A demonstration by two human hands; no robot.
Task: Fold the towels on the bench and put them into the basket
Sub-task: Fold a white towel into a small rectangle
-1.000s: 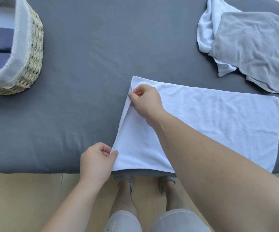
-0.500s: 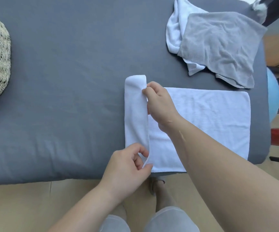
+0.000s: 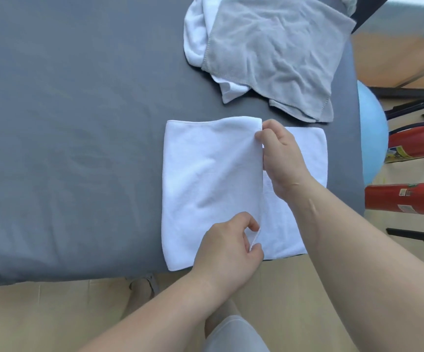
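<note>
A white towel (image 3: 210,179) lies on the grey bench (image 3: 66,148) near its front edge, its left end turned over to the right so a folded flap covers more than half of it. My left hand (image 3: 231,247) pinches the near corner of that flap. My right hand (image 3: 279,158) pinches the far corner, with the uncovered strip of the towel beneath it. At the back right a crumpled grey towel (image 3: 274,54) lies on top of another white towel (image 3: 197,34). The basket is out of view.
The bench's right end sits close to a blue ball (image 3: 372,133) and two red fire extinguishers (image 3: 414,141) (image 3: 406,199) on the floor. Black frame legs (image 3: 414,97) stand beyond them. My feet are at the bench's front edge, on tan flooring.
Both hands have carried the towel's left edge rightward across it, widening the folded flap from a narrow strip. The view has swung right, and the basket has left the frame.
</note>
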